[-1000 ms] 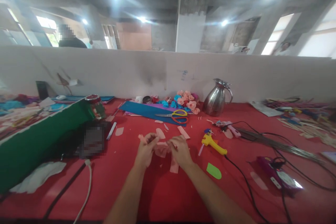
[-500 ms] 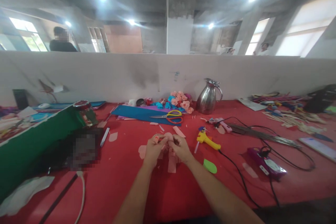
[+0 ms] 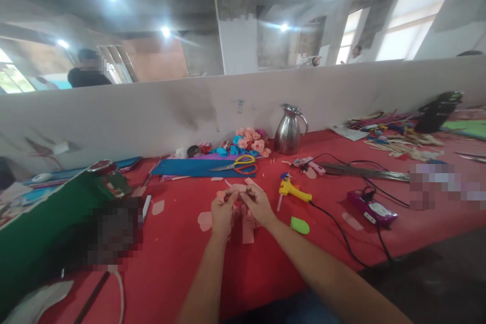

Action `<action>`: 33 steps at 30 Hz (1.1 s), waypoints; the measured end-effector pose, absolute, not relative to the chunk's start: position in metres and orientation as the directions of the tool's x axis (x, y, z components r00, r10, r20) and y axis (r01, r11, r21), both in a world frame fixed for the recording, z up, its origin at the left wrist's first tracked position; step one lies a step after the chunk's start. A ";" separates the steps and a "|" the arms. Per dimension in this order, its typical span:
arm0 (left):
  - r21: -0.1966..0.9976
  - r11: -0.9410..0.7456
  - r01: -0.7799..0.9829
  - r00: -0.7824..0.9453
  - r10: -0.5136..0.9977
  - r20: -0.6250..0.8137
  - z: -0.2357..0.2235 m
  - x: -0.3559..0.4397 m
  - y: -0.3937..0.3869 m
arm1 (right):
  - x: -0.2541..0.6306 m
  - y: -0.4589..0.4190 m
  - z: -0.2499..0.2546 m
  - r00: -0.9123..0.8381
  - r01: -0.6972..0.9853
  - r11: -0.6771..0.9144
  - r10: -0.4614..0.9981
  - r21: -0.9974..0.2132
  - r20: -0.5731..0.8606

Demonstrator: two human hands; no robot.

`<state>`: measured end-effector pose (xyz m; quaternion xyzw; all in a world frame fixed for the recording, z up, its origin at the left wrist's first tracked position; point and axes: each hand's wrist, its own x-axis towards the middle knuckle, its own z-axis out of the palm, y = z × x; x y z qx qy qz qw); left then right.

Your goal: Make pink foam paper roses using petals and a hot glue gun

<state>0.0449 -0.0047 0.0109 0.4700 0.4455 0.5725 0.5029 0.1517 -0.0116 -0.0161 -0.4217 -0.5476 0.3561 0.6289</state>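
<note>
My left hand and my right hand meet over the red table, thumbs and fingertips pinched on a thin pink paper piece. A small pink paper flower shows by the fingers of my left hand. Under the hands lie pink paper strips, partly covered by them. A rounded pink piece rests to the left. Beyond the fingers, scissors with yellow and red handles lie on blue paper. A yellow glue gun is right of my right hand.
Pink paper roses and a steel jug stand along the low white wall. A purple power strip with black cords lies at right, near a green paper piece. A green box wall and a glass jar occupy the left.
The view has turned right and tilted. Both hands stay together; the pink paper between the fingertips now looks flatter and wider than the rounded shape seen before.
</note>
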 end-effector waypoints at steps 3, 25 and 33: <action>0.983 -0.125 -0.135 -0.046 0.992 0.120 0.011 0.043 0.001 | 0.151 -0.012 -0.016 0.140 0.026 0.393 0.909 -0.919 0.393; 0.966 -0.260 -0.016 -0.100 0.961 0.257 -0.008 0.029 -0.008 | 0.197 -0.039 0.010 0.268 0.553 0.418 0.730 -0.721 0.629; 0.982 -0.161 -0.102 -0.102 0.983 0.150 -0.016 0.027 0.000 | 0.260 -0.047 -0.009 0.393 0.913 -0.339 0.878 -0.225 0.274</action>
